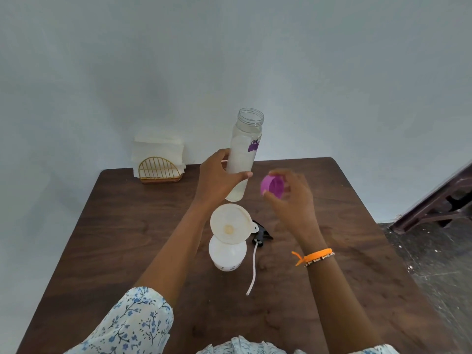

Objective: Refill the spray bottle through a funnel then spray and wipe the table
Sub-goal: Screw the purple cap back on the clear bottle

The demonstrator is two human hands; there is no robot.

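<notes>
My left hand (217,175) grips a tall clear refill bottle (245,149) of cloudy white liquid, lifted above the table with its mouth open. My right hand (291,198) holds the bottle's purple cap (272,186) to the right of it. Below them a white funnel (231,223) sits in the neck of the white spray bottle (227,254), which stands upright on the dark wooden table (127,238). The black spray head (260,235) with its white dip tube lies on the table just right of the spray bottle.
A gold wire holder with white napkins (159,159) stands at the table's far left corner against the wall. Dark wooden furniture (439,200) stands on the floor to the right of the table.
</notes>
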